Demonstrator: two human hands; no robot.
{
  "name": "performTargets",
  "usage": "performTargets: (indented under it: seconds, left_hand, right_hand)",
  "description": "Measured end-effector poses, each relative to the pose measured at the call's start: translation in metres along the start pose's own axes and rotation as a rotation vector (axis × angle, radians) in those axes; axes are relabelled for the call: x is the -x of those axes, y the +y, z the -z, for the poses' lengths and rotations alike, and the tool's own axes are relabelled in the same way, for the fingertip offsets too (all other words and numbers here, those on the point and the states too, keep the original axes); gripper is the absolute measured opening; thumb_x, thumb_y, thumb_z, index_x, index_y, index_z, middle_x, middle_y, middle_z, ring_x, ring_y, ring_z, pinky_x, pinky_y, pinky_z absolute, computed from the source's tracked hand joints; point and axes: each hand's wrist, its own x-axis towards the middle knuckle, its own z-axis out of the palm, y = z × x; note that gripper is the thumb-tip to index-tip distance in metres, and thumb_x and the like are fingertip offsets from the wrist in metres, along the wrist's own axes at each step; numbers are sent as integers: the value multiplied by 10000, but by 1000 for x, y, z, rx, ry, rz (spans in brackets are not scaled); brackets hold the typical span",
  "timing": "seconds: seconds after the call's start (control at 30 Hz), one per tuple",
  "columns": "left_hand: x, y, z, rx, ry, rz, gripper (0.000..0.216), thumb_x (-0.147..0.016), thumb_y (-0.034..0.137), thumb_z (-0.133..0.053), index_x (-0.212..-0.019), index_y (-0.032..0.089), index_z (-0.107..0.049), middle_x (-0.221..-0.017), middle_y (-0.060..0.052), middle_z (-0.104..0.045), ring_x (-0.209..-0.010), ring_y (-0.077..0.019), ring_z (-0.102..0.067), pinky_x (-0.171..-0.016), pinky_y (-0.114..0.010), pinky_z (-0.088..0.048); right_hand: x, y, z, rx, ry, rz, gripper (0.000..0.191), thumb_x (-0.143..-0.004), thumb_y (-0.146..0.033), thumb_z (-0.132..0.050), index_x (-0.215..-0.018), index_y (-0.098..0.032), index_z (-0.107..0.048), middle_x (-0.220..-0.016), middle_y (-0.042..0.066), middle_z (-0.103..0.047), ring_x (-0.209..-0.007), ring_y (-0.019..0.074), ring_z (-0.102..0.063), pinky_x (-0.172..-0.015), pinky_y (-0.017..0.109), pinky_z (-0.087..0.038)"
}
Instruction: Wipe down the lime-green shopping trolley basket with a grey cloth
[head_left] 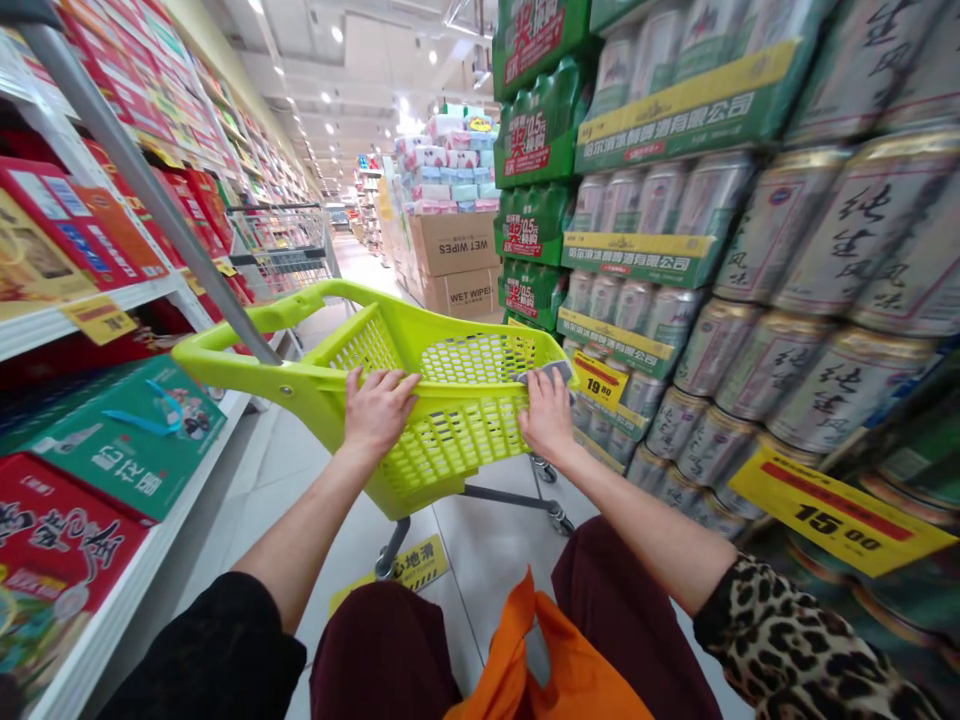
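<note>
Between a stack of cans (810, 230) on the right and a shelf (176, 515) on the left, a lime cart (465, 430) stands in the aisle, side-on before the person's knees (382, 650).
Farther back are a wire trolley (285, 245) and boxes (457, 265) marked WET WIPES; orange fabric (585, 680) hangs between the knees. The left hand (381, 405) hooks its slightly parted fingers over the cart's near rim; well apart from it, the right hand (547, 410) clasps the rim at the front corner, pinning down a small grey cloth (561, 368).
</note>
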Motion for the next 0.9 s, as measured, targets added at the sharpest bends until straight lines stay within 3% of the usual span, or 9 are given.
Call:
performTargets:
  seconds: [0.13, 0.23, 0.37, 0.7, 0.9]
  left_hand:
    - [-1, 0, 2, -9, -20, 11, 287, -838, 298, -455, -1081, 303, -608, -1086, -56, -662, -1008, -271, -548, -998, -541, -231]
    - [-1, 0, 2, -15, -23, 9, 289, -837, 306, -459, -1087, 307, -605, -1079, -54, -663, -1009, -269, -546, -996, -533, -234]
    - [-1, 0, 2, 10, -23, 8, 295, -844, 309, -451, -1091, 287, -611, -1076, -70, -662, -1010, -273, -545, -999, -532, -231]
    - [-3, 6, 6, -25, -34, 12, 278, -854, 300, -439, -1071, 283, -612, -1067, -56, -667, -984, -265, -554, -981, -526, -260]
    - [-3, 5, 4, -23, -34, 16, 281, -849, 290, -437, -1066, 286, -616, -1048, -57, -669, -978, -268, -545, -980, -518, -254]
  right_hand:
    - [-3, -36, -2, -56, -67, 76, 613, -757, -172, -425, -1358, -64, -366, -1424, 140, -351, -1347, 325, -141, -1062, 534, -207]
    - [-5, -46, -3, -66, -113, 109, 622, -757, -150, -414, -1370, -72, -348, -1445, 122, -323, -1355, 320, -130, -1067, 523, -203]
    - [-7, -31, 2, -18, -157, 126, 629, -760, -109, -388, -1386, -100, -326, -1470, 94, -283, -1363, 303, -125, -1061, 503, -231]
    - [-15, 42, 10, 122, -155, -85, 611, -735, -37, -365, -1345, -40, -373, -1402, 182, -369, -1319, 332, -253, -1018, 492, -332]
    - [-17, 19, 5, 62, -155, -79, 642, -702, 29, -345, -1342, -21, -368, -1397, 205, -365, -1342, 323, -212, -1048, 500, -288]
